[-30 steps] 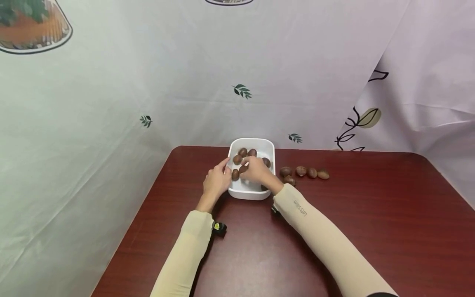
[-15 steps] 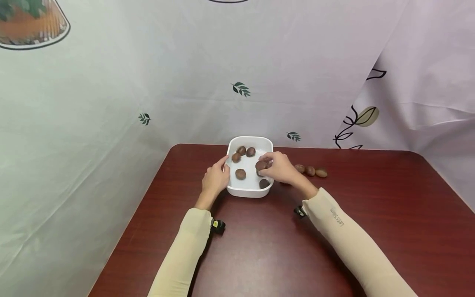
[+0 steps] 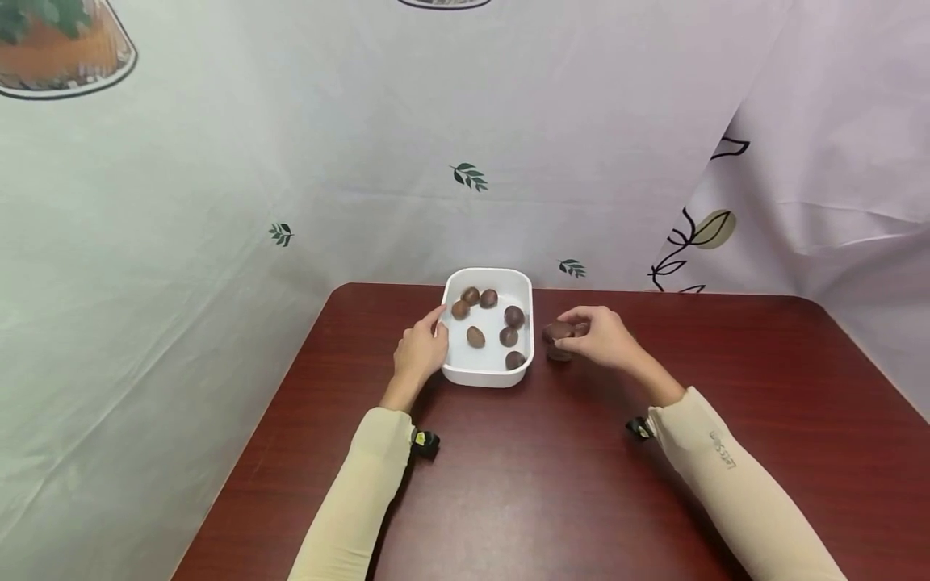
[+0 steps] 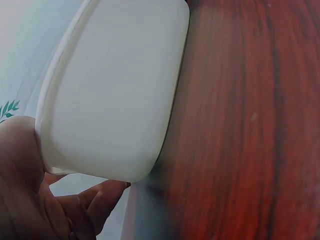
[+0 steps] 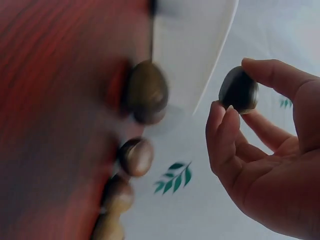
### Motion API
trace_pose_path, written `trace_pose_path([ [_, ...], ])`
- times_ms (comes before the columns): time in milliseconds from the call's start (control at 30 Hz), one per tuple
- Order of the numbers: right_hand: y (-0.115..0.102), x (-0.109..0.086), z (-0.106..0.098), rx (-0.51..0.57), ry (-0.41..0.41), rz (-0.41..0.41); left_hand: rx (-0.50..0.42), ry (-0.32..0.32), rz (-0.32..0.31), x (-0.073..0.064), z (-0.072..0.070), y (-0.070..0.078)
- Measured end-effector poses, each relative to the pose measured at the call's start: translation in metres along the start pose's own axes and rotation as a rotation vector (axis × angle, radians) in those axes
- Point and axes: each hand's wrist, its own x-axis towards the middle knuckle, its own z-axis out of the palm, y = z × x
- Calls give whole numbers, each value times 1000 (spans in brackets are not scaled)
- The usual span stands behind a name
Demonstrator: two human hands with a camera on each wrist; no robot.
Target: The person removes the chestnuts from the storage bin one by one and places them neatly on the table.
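Observation:
My left hand (image 3: 421,351) grips the left rim of a white rectangular container (image 3: 479,378), thumb and fingers at its wall. In the left wrist view the fingers (image 4: 102,200) lie along the outside of that wall. Several brown chestnuts (image 3: 475,336) are spread over the container's floor. Just right of it, my right hand (image 3: 603,337) pinches one dark chestnut (image 5: 239,90) between thumb and fingertips, raised above the table. Below and beside it, more chestnuts (image 5: 136,156) lie in a row on the table, mostly hidden behind the hand in the head view.
The dark red wooden table (image 3: 479,484) runs back to a pale cloth backdrop (image 3: 378,145) printed with leaves. The container stands near the table's back edge. Black wrist cameras (image 3: 425,444) sit under both light sleeves (image 3: 356,492).
My right hand has moved right, out of the container to the chestnuts beside it. A chestnut it had over the container's left part now appears among those at its right side. The left hand stays.

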Motion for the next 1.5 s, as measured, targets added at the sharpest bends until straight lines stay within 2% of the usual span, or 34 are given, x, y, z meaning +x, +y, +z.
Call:
trace_pose_path([
  [267, 28, -11, -10, -33, -6, 84, 3, -5, -2, -1, 0, -1],
  [533, 45, -16, -9, -63, -22, 142, 0, -3, 8, 0, 0, -1],
  [800, 46, -14, -10, -137, -59, 182, -4, 3, 16, 0, -1, 1],
  [1167, 52, -9, -4, -177, -98, 180, -1, 2, 13, -1, 1, -2],
  [1333, 45, -9, -2, -193, -61, 162, -2, 0, 12, 0, 1, -2],
  [1500, 22, -6, 3, -190, 30, 129, -3, 0, 14, 0, 0, -2],
])
